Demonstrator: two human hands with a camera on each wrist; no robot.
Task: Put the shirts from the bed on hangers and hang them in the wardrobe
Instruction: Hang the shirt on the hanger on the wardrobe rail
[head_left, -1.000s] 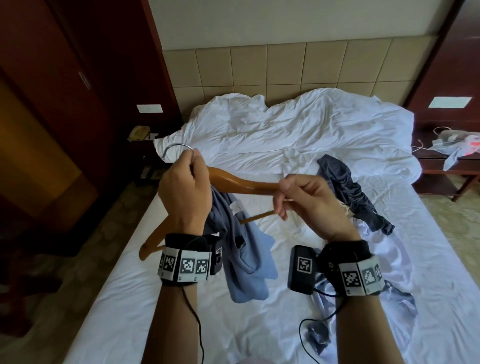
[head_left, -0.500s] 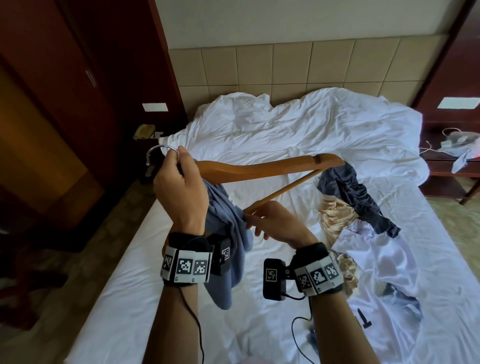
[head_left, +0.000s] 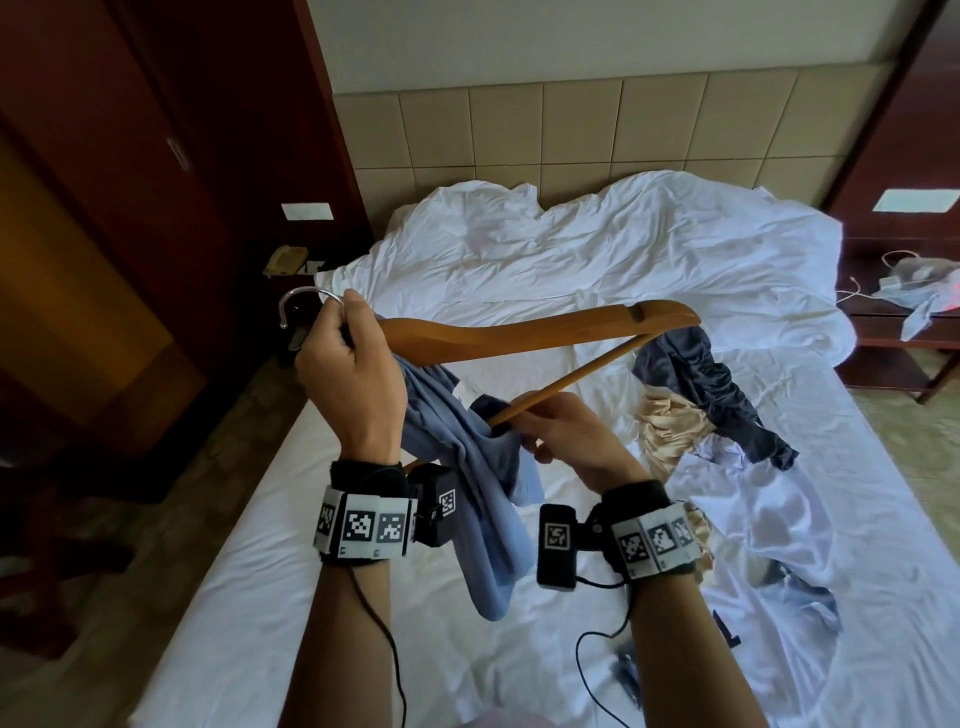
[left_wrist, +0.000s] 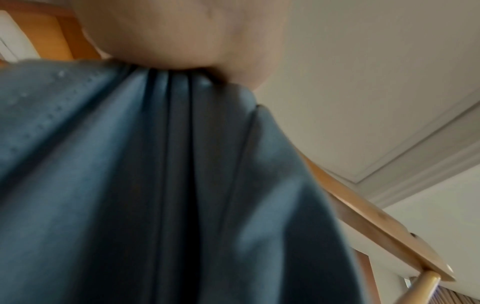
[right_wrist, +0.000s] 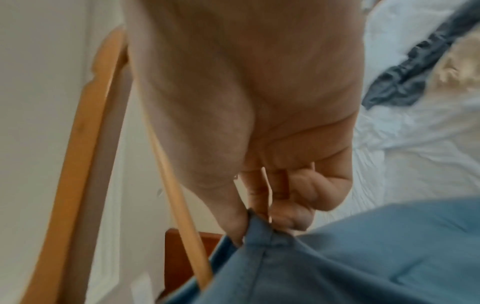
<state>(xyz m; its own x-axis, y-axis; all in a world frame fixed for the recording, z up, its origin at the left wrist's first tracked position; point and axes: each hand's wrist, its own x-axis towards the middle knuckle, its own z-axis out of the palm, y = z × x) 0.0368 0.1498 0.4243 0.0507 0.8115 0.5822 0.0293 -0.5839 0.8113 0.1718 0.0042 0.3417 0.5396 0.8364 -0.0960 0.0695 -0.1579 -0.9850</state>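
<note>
A wooden hanger (head_left: 519, 332) with a metal hook (head_left: 301, 301) is held up over the bed. My left hand (head_left: 353, 379) grips it at the neck below the hook. A blue shirt (head_left: 467, 467) hangs bunched from the hanger's left half, down past my left wrist. My right hand (head_left: 561, 431) pinches the blue shirt's edge (right_wrist: 259, 230) by the lower bar (right_wrist: 176, 185). The left wrist view is filled with blue fabric (left_wrist: 155, 185) under my palm. More shirts lie on the bed to the right: dark navy (head_left: 711, 384), beige (head_left: 670, 421) and pale white-blue (head_left: 769, 519).
The bed (head_left: 291, 545) has a crumpled white duvet (head_left: 571, 249) at the headboard. Dark wooden wardrobe doors (head_left: 130, 208) stand at the left. A nightstand with a phone (head_left: 284, 259) is at the back left, and a shelf with cables and a bag (head_left: 919, 280) at the right.
The hanger's right arm has come clear and swung up level. My right hand dropped from the hanger's arm to the shirt's edge by the lower bar. The shirt hangs lower.
</note>
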